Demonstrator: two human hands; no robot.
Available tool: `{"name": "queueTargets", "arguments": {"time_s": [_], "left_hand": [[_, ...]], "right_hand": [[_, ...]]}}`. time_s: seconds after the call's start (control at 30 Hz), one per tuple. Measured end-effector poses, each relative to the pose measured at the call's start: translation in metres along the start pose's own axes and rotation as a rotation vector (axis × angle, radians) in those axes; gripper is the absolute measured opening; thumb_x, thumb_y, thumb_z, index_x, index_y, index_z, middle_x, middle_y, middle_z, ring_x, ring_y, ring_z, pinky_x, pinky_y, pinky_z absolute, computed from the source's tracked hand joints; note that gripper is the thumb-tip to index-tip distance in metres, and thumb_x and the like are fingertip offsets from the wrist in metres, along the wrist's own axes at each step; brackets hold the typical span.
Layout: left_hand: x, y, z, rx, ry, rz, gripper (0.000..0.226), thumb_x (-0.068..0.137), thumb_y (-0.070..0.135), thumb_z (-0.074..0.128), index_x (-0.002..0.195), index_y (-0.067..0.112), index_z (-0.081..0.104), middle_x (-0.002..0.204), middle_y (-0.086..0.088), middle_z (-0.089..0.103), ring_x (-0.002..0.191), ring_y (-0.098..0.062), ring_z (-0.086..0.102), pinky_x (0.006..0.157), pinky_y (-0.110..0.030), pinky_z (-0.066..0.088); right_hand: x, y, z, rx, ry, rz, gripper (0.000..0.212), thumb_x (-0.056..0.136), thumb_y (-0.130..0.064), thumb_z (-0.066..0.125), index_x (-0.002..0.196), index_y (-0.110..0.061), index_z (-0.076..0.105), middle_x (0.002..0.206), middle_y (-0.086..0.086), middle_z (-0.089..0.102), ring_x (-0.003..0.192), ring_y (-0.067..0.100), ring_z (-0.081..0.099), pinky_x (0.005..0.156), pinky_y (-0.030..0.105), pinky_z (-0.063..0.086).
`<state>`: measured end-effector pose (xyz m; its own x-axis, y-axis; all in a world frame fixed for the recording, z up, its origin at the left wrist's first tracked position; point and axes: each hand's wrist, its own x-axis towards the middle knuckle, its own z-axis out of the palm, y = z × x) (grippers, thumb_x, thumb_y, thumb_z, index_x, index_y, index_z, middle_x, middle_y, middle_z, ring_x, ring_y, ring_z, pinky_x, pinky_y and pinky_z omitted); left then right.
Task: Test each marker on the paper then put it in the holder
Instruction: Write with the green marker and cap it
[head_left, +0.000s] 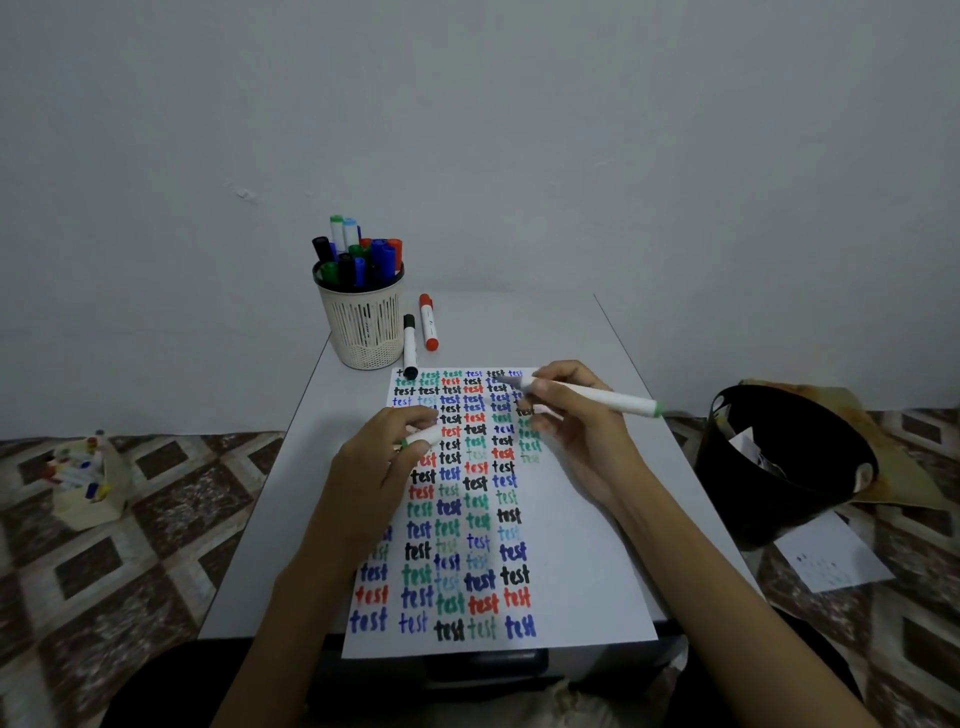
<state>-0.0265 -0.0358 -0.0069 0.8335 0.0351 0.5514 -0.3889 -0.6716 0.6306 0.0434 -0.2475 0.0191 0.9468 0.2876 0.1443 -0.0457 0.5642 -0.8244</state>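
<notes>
Marker (613, 401) uncapped, tip above paper (571, 545) far-right corner
Right hand (576, 431) fingers grip its smooth white barrel; left hand (382, 462) fingers pinch the cap (422, 435) over the paper. Best to land the tip in the blank strip right of the columns, light stroke. Slotted plastic holder (363, 325) just beyond paper's far-left corner

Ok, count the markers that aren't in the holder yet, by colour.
Red marker: 1
Black marker: 1
Green marker, in the right hand, its cap in the left hand: 1
Total: 3
</notes>
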Motion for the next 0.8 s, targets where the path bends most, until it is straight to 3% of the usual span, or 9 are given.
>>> {"name": "queueTargets", "arguments": {"time_s": [0.1, 0.23, 0.43, 0.57, 0.7, 0.8], "left_hand": [[0.0, 0.0033, -0.0023, -0.052, 0.016, 0.017, 0.029, 0.088, 0.023, 0.051, 0.114, 0.014, 0.061, 0.107, 0.013, 0.059, 0.095, 0.006, 0.056, 0.078, -0.002, 0.042], [-0.0006, 0.001, -0.0037, -0.094, 0.024, 0.033, 0.025, 0.088, 0.022, 0.054, 0.11, 0.016, 0.063, 0.103, 0.011, 0.064, 0.096, 0.005, 0.06, 0.077, -0.007, 0.047], [-0.0005, 0.0026, -0.0039, -0.143, 0.008, 0.066, 0.022, 0.088, 0.02, 0.056, 0.108, 0.015, 0.064, 0.102, 0.014, 0.063, 0.093, 0.004, 0.061, 0.076, -0.007, 0.045], [0.0011, 0.0041, -0.0043, -0.13, -0.046, 0.136, 0.02, 0.088, 0.024, 0.057, 0.106, 0.023, 0.063, 0.101, 0.016, 0.063, 0.088, 0.003, 0.06, 0.074, -0.008, 0.045], [-0.001, 0.0006, -0.0057, -0.275, 0.019, 0.047, 0.024, 0.083, 0.032, 0.06, 0.102, 0.019, 0.067, 0.097, 0.012, 0.067, 0.084, -0.009, 0.065, 0.074, -0.023, 0.053], [-0.0012, 0.0003, -0.0056, -0.357, 0.057, -0.028, 0.029, 0.078, 0.034, 0.066, 0.101, 0.017, 0.07, 0.095, 0.008, 0.07, 0.078, -0.019, 0.067, 0.074, -0.036, 0.056]], "right_hand": [[-0.0023, 0.001, 0.0044, 0.029, -0.108, 0.1, 0.014, 0.077, 0.008, 0.055, 0.089, 0.001, 0.06, 0.086, 0.026, 0.064, 0.07, 0.028, 0.067, 0.053, 0.028, 0.057], [-0.0049, 0.0015, 0.0086, -0.158, -0.109, 0.117, 0.01, 0.074, 0.005, 0.058, 0.078, -0.003, 0.054, 0.063, 0.02, 0.06, 0.053, 0.024, 0.061, 0.047, 0.027, 0.053], [-0.0049, 0.0027, 0.0067, -0.181, -0.108, 0.108, 0.011, 0.074, 0.006, 0.059, 0.078, -0.002, 0.053, 0.063, 0.021, 0.061, 0.053, 0.025, 0.063, 0.05, 0.028, 0.055], [-0.0074, 0.0055, 0.0087, -0.224, -0.169, 0.14, 0.018, 0.077, 0.013, 0.064, 0.081, -0.002, 0.054, 0.075, 0.023, 0.065, 0.059, 0.027, 0.068, 0.055, 0.031, 0.058], [-0.0089, 0.0044, 0.0105, -0.198, -0.196, 0.204, 0.016, 0.076, 0.009, 0.066, 0.087, 0.0, 0.058, 0.094, 0.024, 0.07, 0.075, 0.031, 0.072, 0.067, 0.032, 0.061], [-0.0086, 0.0011, 0.0102, -0.074, -0.243, 0.311, 0.017, 0.082, 0.001, 0.056, 0.098, 0.005, 0.062, 0.103, 0.028, 0.067, 0.087, 0.036, 0.071, 0.073, 0.036, 0.061]]}}
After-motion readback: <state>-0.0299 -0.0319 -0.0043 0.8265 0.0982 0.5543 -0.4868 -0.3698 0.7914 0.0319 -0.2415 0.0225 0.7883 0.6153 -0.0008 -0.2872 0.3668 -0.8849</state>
